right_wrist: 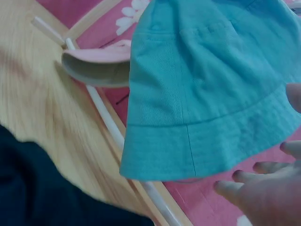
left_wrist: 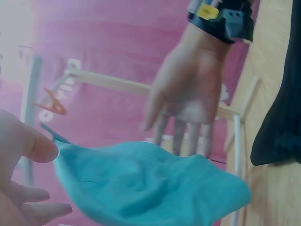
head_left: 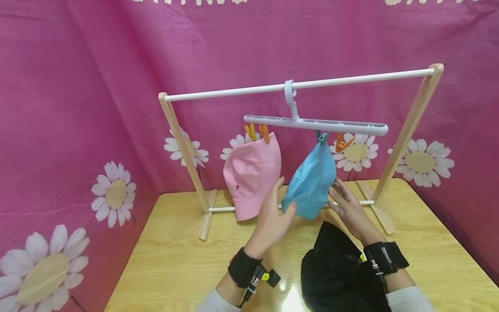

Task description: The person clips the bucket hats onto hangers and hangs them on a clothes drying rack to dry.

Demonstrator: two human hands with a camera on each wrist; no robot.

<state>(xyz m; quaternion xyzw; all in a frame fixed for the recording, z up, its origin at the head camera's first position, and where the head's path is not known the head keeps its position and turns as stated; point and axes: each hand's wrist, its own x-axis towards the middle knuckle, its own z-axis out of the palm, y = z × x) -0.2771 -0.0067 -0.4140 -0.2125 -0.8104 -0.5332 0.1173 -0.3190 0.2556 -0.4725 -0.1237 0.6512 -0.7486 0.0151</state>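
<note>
A light blue bucket hat (head_left: 312, 180) hangs by its top from a teal clip (head_left: 320, 137) under the pale grey hanger (head_left: 331, 125). On its left side is my left hand (head_left: 270, 216), fingers extended and thumb near the brim; whether it touches the fabric I cannot tell. My right hand (head_left: 351, 212) is at the hat's right side with fingers spread, also seen from the palm side in the left wrist view. To the left, a pink bucket hat (head_left: 251, 173) hangs from a yellow clip (head_left: 251, 132) and an orange clip (head_left: 264, 133). Another orange clip (head_left: 343, 143) hangs unoccupied at the right.
A wooden rack with a white top rail (head_left: 362, 80) carries the hanger and stands on the wood-grain table (head_left: 167, 264). A black cloth item (head_left: 335, 268) lies on the table under my right forearm. Behind is a pink curtain (head_left: 218, 47) with daisies.
</note>
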